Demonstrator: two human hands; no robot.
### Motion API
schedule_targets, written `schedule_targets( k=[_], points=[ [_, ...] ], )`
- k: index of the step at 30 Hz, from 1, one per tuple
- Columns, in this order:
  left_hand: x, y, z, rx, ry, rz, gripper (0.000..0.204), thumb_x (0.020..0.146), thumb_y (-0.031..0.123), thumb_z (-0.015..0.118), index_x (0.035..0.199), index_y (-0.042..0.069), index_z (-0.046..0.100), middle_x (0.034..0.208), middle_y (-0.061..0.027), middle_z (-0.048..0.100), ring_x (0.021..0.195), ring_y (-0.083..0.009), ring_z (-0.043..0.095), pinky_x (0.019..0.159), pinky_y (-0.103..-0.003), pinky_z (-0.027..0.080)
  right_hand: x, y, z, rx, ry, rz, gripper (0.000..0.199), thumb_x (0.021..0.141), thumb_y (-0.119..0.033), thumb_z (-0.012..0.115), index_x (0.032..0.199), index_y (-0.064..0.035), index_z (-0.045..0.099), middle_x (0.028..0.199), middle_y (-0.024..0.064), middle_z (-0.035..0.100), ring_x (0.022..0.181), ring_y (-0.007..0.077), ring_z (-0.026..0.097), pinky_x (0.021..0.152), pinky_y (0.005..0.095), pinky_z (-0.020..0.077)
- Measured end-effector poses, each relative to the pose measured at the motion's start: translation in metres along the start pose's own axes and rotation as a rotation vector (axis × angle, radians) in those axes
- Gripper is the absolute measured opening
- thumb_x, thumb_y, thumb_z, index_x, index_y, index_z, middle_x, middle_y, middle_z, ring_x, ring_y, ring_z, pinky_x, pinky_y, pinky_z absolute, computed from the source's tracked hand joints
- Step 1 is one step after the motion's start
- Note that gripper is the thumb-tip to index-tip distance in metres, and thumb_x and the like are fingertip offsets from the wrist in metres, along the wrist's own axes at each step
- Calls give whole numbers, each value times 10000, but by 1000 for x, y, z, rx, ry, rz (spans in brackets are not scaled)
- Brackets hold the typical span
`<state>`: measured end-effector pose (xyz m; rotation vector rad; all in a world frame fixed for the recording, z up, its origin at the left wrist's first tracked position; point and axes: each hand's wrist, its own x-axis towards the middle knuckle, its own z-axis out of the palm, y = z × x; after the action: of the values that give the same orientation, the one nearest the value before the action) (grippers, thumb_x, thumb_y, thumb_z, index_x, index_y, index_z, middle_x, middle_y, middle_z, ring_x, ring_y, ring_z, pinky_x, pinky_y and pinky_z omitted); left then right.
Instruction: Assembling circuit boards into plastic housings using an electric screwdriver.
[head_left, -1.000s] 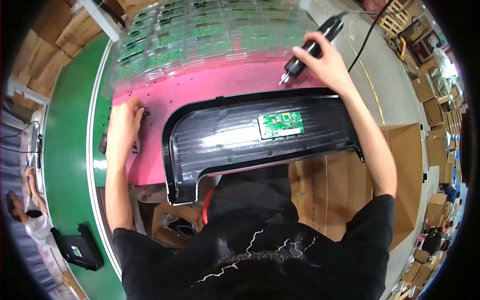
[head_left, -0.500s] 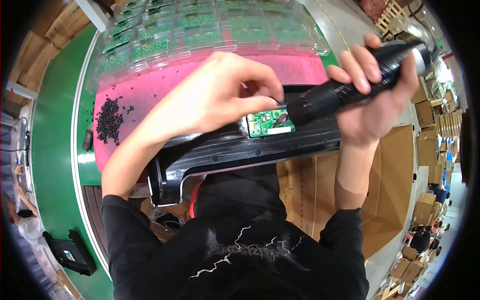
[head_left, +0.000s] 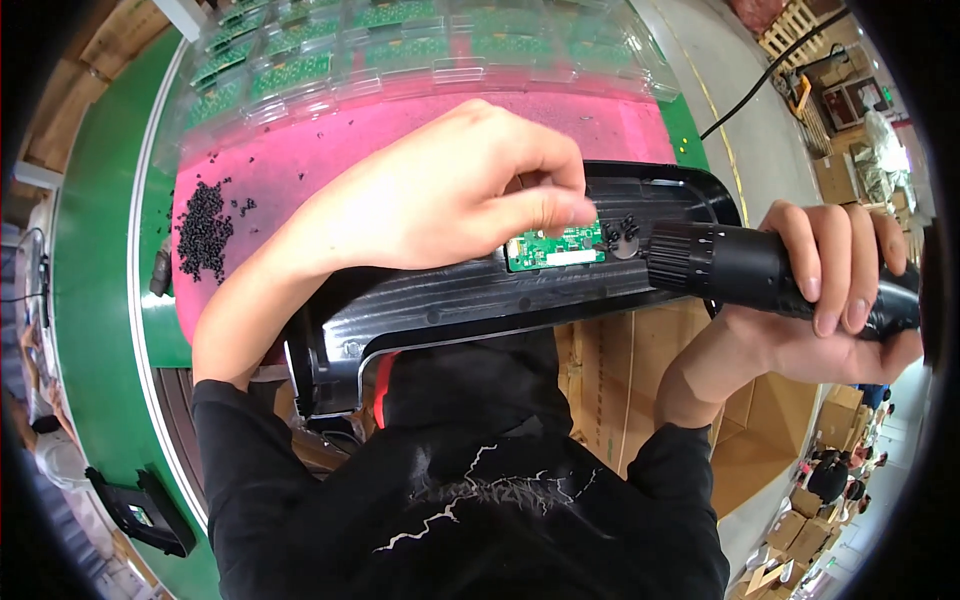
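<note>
- Left of the grip: loose heap of small black screws on pink mat.
- Left hand, a second ago at the heap, now pinched shut over green circuit board on black housing; pinched item not visible.
- Beyond: clear tray of green boards.
- Right hand moved in, wrapped around black electric screwdriver, tip beside board.

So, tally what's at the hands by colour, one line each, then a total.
Black: 2, the curved plastic housing and the electric screwdriver in the right hand.
Green: 1, the small circuit board under the left hand's fingertips.
Pink: 1, the mat behind the housing.
Total: 4.
The loose black screws on the mat are too many to count.
</note>
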<state>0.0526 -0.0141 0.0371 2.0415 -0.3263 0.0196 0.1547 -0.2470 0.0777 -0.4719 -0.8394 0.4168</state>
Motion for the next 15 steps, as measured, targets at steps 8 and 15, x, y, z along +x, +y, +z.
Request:
schedule_targets(
  k=[8,15],
  points=[
    [0,-9,12,13,18,189,160,832,94,738,913,-24,666,804,-104,699,740,-217,686,696,-310,538,-1,0,4,-38,-17,-44,359,726,-346,709,921,-105,527,630,-74,556,543,49,545,623,230,448],
    [-1,-11,16,29,46,249,157,848,98,721,895,-33,649,797,-113,691,740,-242,687,648,-322,529,-4,4,7,1,-8,-40,355,715,-332,714,923,-108,533,626,-75,560,520,43,538,623,220,446]
  ],
)
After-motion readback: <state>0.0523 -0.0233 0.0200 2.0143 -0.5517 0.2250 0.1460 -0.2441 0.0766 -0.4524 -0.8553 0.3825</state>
